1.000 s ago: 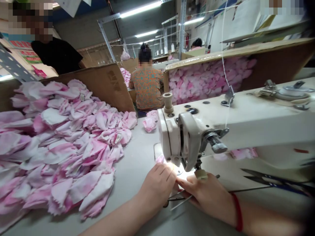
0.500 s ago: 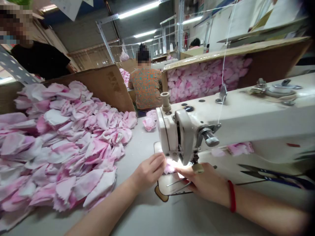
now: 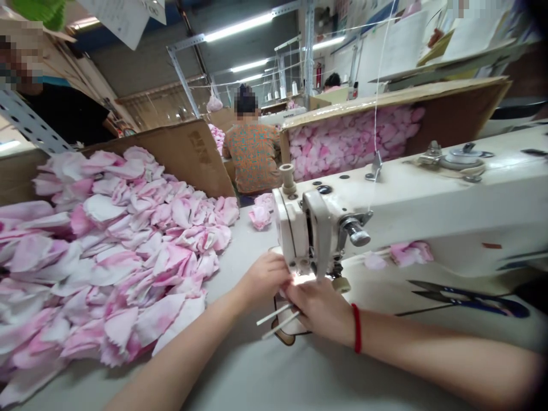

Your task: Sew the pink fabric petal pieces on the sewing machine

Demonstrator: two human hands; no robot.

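My left hand [image 3: 266, 278] is at the needle area of a white sewing machine [image 3: 411, 202], its fingers pinched on a pink fabric petal that the hands now mostly hide. Close against it, my right hand [image 3: 323, 313], with a red band on the wrist, has its fingertips down by the lit presser foot. Tweezers [image 3: 274, 315] are tucked in this right hand, their two thin prongs sticking out to the left. The fingertips of both hands nearly meet, and what lies right under the needle is hidden.
A big heap of pink and white fabric petals [image 3: 128, 257] covers the table's left side. Thread snips [image 3: 471, 299] lie right of the machine head. Small pink pieces [image 3: 411, 253] rest behind the arm. Cardboard boxes [image 3: 171, 148] stand beyond; a co-worker [image 3: 252, 154] sits ahead.
My right hand has moved left towards my left hand, and the tweezer prongs went with it. The pink piece seen between the hands is now mostly covered. The whole view has shifted slightly.
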